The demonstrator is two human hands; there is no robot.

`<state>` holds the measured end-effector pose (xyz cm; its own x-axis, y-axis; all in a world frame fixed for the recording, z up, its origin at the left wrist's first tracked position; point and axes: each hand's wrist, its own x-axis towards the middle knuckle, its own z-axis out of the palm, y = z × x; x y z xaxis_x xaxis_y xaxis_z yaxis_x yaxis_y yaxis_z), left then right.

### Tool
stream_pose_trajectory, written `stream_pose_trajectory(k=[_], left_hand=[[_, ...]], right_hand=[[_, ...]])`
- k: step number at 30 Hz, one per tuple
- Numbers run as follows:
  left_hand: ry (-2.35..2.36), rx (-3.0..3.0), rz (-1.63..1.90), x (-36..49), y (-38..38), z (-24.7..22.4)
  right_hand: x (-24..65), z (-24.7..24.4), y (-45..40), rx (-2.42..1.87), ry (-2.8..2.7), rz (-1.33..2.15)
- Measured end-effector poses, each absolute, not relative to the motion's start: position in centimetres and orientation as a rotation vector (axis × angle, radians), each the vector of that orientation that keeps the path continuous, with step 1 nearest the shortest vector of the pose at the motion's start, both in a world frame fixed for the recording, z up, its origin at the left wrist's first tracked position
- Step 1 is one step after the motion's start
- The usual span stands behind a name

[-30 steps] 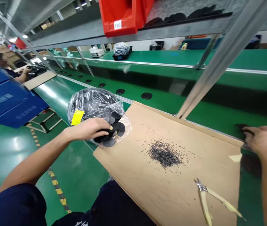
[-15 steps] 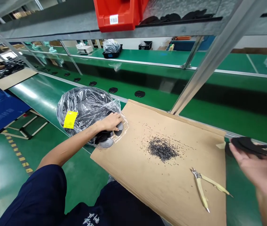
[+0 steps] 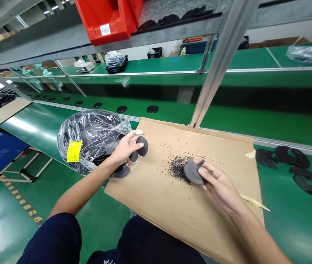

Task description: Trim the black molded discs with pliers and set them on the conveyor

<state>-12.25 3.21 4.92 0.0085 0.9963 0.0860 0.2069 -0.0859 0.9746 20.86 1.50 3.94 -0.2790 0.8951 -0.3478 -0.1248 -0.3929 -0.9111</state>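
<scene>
Your left hand (image 3: 124,148), fingers partly spread, pinches a black disc (image 3: 143,146) beside the plastic bag (image 3: 95,126). The disc lies at ten o'clock from the dark rounded piece (image 3: 193,172) pinched in your nearly closed right hand (image 3: 218,185).

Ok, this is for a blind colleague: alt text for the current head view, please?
A person's right hand holds a grey rounded piece by tiny black bits heaped on brown cardboard, while the left hand holds a black disc beside a bulging clear plastic bag. Curved black pieces lie on the green surface at right.
</scene>
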Motion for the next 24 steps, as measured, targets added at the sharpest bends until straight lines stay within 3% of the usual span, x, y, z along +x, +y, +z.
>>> stream_pose_trajectory(k=[7, 11, 24], left_hand=[[1.142, 1.368, 1.276, -4.6, 1.2, 3.0], [1.044, 1.293, 1.285, -0.9, 0.9, 1.7], [1.133, 1.98, 1.216, 0.6, 0.9, 0.2]], right_hand=[[18.9, 2.2, -0.1, -1.072, -1.222, 1.966], [18.9, 1.3, -0.4, -1.051, -1.255, 1.904], [19.7, -0.2, -0.4, -1.065, -1.184, 1.872]])
